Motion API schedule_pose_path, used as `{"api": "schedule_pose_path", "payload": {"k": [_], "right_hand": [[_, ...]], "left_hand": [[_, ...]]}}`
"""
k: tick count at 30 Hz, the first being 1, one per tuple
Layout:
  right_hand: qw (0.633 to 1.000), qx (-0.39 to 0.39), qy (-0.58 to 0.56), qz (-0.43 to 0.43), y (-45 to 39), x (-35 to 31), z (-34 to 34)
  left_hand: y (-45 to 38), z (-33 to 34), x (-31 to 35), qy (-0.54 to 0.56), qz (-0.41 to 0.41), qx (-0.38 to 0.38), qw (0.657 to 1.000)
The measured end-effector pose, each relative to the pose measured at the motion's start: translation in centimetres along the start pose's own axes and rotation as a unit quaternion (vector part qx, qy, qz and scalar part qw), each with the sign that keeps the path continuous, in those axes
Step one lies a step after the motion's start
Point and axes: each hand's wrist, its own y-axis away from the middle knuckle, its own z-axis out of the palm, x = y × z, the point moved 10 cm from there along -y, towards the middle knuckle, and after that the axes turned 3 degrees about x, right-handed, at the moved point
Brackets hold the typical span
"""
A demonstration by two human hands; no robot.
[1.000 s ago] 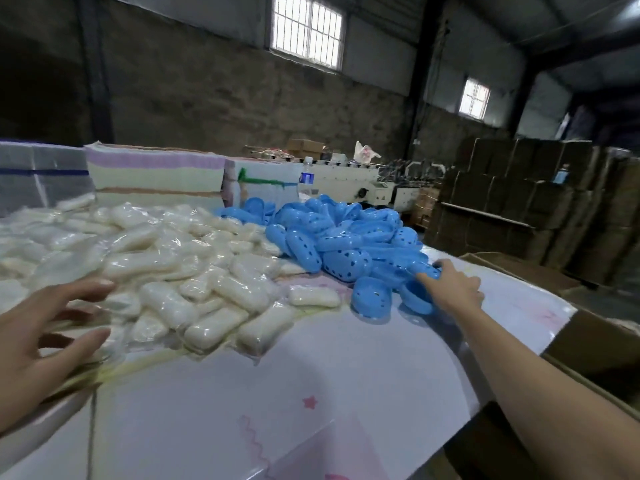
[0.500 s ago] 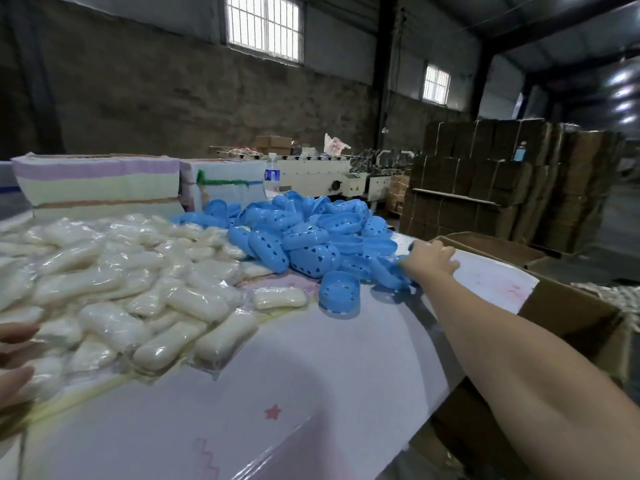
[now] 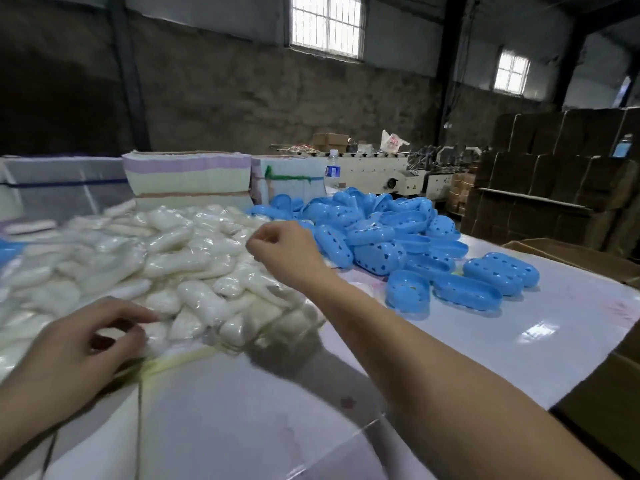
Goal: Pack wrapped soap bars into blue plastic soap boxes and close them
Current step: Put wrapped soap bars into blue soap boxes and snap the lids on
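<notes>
A big heap of white wrapped soap bars [image 3: 194, 258] covers the left half of the table. Right of it lies a pile of blue perforated soap boxes [image 3: 377, 230], with one closed blue box [image 3: 502, 273] and an open blue half [image 3: 407, 292] lying loose in front. My right hand [image 3: 284, 251] hovers over the right side of the soap heap, fingers loosely curled, nothing visible in it. My left hand [image 3: 79, 337] is at the heap's near edge, its curved fingertips touching a wrapped bar; the blur hides any grip.
The glossy white table [image 3: 346, 427] ends at the right beside an open cardboard box [image 3: 571, 251]. Stacked brown cartons [image 3: 554, 188] stand further right. Stacks of flat sheets [image 3: 187, 178] and a water bottle [image 3: 332, 169] line the table's far side.
My right hand left the blue boxes and swung left over the soap heap. My left hand came forward to the heap's near edge. The view turned left.
</notes>
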Motion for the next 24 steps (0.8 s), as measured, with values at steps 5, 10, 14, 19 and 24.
{"api": "schedule_pose_path", "payload": {"k": [5,10,14,19,24], "right_hand": [[0.99,-0.059,-0.117,-0.046,1.7,-5.6,9.4],[0.985,-0.103,-0.031,-0.137,3.9,-5.7,13.4],[0.98,-0.092,-0.057,-0.167,4.2,-6.4,12.9],[0.974,-0.099,-0.044,-0.201,4.9,-7.7,13.3],[0.966,-0.117,-0.059,-0.223,6.0,-8.5,14.4]], "left_hand": [[0.0,-1.5,3.0,0.015,-0.035,0.051,0.998],[-0.2,-2.1,1.9,0.009,-0.064,0.068,0.996],[-0.2,-1.7,1.6,-0.003,-0.073,0.064,0.995],[-0.2,-3.1,1.3,-0.028,-0.091,0.073,0.993],[-0.5,-6.6,-0.5,-0.028,-0.134,0.137,0.981]]}}
